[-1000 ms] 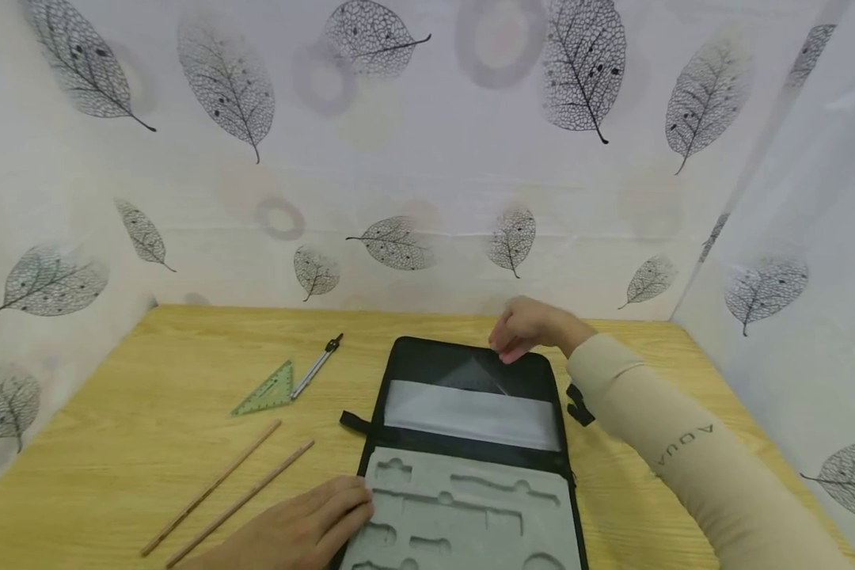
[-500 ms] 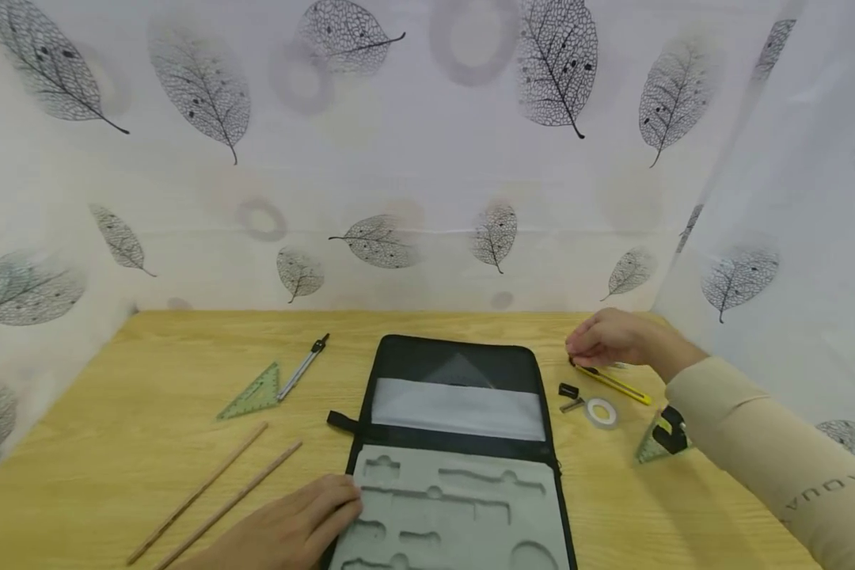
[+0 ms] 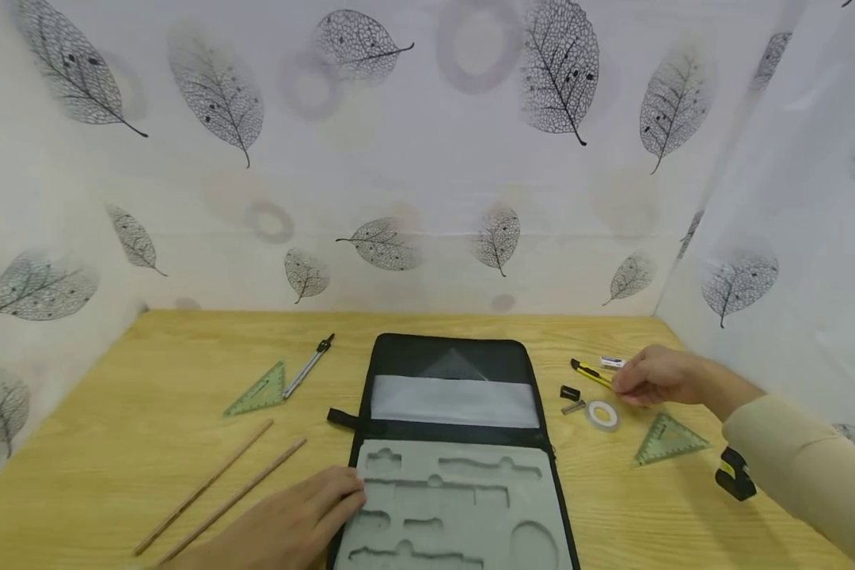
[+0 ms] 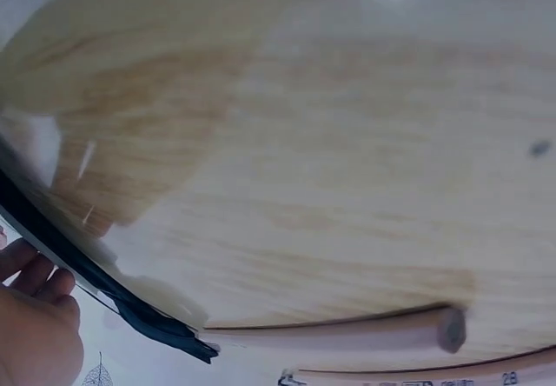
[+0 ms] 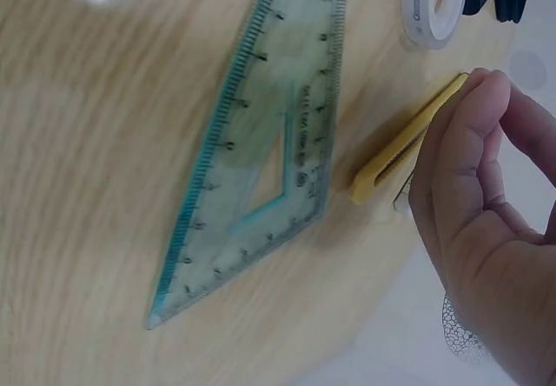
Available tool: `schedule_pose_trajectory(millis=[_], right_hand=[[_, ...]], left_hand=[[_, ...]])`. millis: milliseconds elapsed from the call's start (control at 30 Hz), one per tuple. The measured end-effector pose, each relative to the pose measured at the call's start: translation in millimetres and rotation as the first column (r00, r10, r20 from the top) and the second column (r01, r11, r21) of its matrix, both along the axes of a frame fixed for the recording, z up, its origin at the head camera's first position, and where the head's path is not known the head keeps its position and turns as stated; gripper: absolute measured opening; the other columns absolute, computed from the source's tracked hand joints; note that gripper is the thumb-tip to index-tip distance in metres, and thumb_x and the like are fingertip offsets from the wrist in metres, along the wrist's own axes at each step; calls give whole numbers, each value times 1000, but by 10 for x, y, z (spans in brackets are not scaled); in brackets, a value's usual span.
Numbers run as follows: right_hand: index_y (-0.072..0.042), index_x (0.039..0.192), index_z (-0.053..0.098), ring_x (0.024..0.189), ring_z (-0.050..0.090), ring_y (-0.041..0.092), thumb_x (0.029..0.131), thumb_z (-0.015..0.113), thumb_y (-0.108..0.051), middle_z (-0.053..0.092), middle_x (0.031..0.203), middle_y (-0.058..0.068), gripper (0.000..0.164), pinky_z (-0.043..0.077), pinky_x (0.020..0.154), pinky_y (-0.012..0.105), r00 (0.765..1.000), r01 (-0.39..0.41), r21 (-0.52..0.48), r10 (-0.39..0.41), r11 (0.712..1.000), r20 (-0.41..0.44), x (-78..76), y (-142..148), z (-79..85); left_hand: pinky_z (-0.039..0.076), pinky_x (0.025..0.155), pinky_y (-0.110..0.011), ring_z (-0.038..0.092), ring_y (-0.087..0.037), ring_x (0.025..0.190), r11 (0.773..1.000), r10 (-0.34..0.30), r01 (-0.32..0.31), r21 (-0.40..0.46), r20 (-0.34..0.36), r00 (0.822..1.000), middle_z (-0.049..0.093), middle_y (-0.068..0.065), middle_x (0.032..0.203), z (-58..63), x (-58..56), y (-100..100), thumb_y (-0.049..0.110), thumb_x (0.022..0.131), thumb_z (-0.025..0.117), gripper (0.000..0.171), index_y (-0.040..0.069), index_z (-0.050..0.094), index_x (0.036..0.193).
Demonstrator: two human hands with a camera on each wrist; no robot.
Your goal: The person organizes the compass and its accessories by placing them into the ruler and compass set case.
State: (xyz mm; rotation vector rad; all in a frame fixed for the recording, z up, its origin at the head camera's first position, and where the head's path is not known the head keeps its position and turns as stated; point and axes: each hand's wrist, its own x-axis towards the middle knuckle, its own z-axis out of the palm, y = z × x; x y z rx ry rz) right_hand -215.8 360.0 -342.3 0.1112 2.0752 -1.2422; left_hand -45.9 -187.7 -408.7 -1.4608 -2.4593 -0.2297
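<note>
In the head view an open black zip case (image 3: 566, 514) with a cut-out grey foam insert (image 3: 463, 546) lies in the middle. My left hand (image 3: 306, 511) grips the case's left edge, fingertips at the foam; in the left wrist view its bent fingers (image 4: 35, 273) meet the dark rim. At the right, my right hand (image 3: 659, 376) is at a yellow utility knife (image 3: 591, 374) and covers the knife's near end. Thumb and fingertips meet in the right wrist view, overlapping the knife (image 5: 408, 143); I cannot tell whether they pinch it. A white eraser (image 3: 613, 362) lies beside the knife.
Two wooden pencils (image 3: 210, 483), a green set square (image 3: 260, 392) and a compass (image 3: 309, 366) lie left. Right of the case are a white tape roll (image 3: 590, 416), small black piece (image 3: 570, 393), metal piece (image 3: 573, 407), another set square (image 3: 666, 443) and black-and-yellow block (image 3: 734, 475).
My right hand has moved right, from the top edge of the case past the knife's dark tip, then lower along the knife. My left hand stays on the case's edge.
</note>
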Motion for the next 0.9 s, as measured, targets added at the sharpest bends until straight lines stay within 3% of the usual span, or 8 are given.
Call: schedule_pose_trajectory(millis=[67, 200, 333, 467, 700, 900], right_hand=[[11, 105, 68, 74, 68, 11, 93, 61, -3, 71, 89, 8, 20, 59, 71, 24, 1000, -3, -16, 4, 1000, 7, 35, 18, -34], [10, 100, 70, 71, 67, 11, 92, 61, -2, 71, 86, 8, 17, 59, 69, 23, 1000, 0, -21, 0, 1000, 9, 92, 23, -74], [12, 99, 71, 68, 67, 10, 92, 62, -2, 72, 83, 8, 18, 58, 66, 22, 1000, -17, 3, 17, 1000, -6, 127, 5, -105], [13, 101, 72, 65, 66, 10, 91, 64, -3, 72, 81, 9, 20, 58, 63, 22, 999, -34, 39, 34, 999, -16, 151, -24, -142], [9, 91, 73, 61, 63, 9, 86, 68, -3, 69, 72, 5, 13, 56, 60, 21, 999, -17, 103, 22, 995, -48, 185, -114, -152], [3, 83, 69, 58, 60, 9, 84, 72, -4, 67, 70, 4, 8, 55, 57, 20, 996, -25, 187, 40, 982, -81, 183, -171, -148]], left_hand=[[44, 102, -24, 47, -9, 120, 1000, 5, -4, 10, -14, 1000, 47, 1, 134, 0, -13, 12, 71, 88, 56, 77, 11, 53, 136], [44, 99, -27, 49, -12, 116, 1000, 2, 0, 30, -83, 997, 50, -2, 128, -17, -60, 72, 65, 90, 58, 70, 7, 56, 130], [49, 97, -31, 52, -14, 115, 999, 33, -30, 24, -108, 994, 51, -4, 125, -3, -129, 125, 58, 90, 63, 65, 5, 58, 127], [52, 97, -32, 52, -15, 116, 999, 46, -46, 8, -76, 996, 51, -5, 127, 31, -194, 141, 56, 88, 66, 66, 4, 58, 129], [50, 98, -31, 48, -10, 117, 997, 78, -78, -19, 13, 997, 49, -2, 131, 89, -253, 146, 54, 93, 61, 60, 7, 58, 130], [49, 99, -31, 46, -8, 116, 994, 103, -101, -44, 26, 994, 49, 0, 132, 107, -257, 150, 56, 94, 58, 59, 9, 58, 130]])
